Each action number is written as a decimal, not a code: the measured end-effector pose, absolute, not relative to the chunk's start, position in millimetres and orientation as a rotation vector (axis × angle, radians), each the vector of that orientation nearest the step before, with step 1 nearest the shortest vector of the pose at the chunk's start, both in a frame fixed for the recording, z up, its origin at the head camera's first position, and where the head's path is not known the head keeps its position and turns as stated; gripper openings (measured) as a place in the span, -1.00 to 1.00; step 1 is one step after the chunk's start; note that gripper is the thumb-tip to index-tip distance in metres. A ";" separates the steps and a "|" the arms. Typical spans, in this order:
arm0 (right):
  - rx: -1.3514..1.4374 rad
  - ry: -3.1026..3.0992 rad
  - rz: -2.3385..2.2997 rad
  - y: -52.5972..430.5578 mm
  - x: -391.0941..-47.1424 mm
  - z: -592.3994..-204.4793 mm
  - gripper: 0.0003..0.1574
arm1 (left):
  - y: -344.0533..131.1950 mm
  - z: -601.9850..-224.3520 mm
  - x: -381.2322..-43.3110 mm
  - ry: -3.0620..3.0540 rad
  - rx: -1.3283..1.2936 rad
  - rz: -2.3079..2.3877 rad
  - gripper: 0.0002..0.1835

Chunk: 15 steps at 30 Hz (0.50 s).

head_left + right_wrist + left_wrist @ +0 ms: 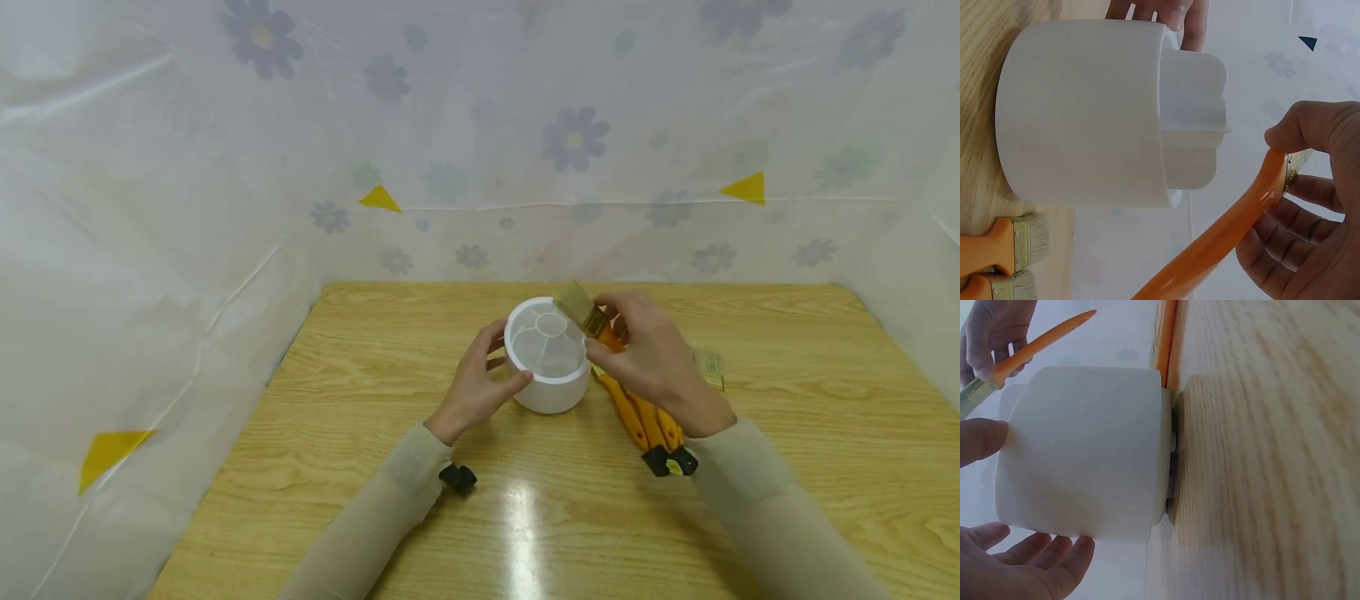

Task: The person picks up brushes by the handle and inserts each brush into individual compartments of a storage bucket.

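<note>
A white round holder (550, 398) stands upright on the table, with divided compartments visible inside from above. My left hand (477, 379) steadies it from the left, thumb at the rim and fingers around the far side; the left wrist view shows these fingertips against its wall (1085, 450). Beside the rim, my right hand (651, 354) pinches a paintbrush (576, 305) near its metal band. Its pale bristles point up and left, and the orange handle (1222, 225) slants down below the fingers. In the right wrist view, scalloped inner dividers (1194, 119) rise above the holder's rim.
More orange-handled paintbrushes (651, 419) lie on the wood-grain table (360, 400), under and beside my right forearm. Pale bristles (708, 367) show just right of that wrist. Behind the table hangs a flowered plastic sheet (480, 150) with yellow triangular markers (381, 199).
</note>
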State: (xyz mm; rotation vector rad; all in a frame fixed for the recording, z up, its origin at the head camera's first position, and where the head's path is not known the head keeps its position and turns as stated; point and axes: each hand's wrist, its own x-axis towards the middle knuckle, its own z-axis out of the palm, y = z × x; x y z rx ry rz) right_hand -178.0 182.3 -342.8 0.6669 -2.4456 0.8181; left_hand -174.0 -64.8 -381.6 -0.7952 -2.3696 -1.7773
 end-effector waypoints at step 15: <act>0.742 -2.387 0.869 168.0 -179.2 -336.4 -0.39 | -64.8 -402.7 -186.2 -2.385 -0.771 -1.768 -0.19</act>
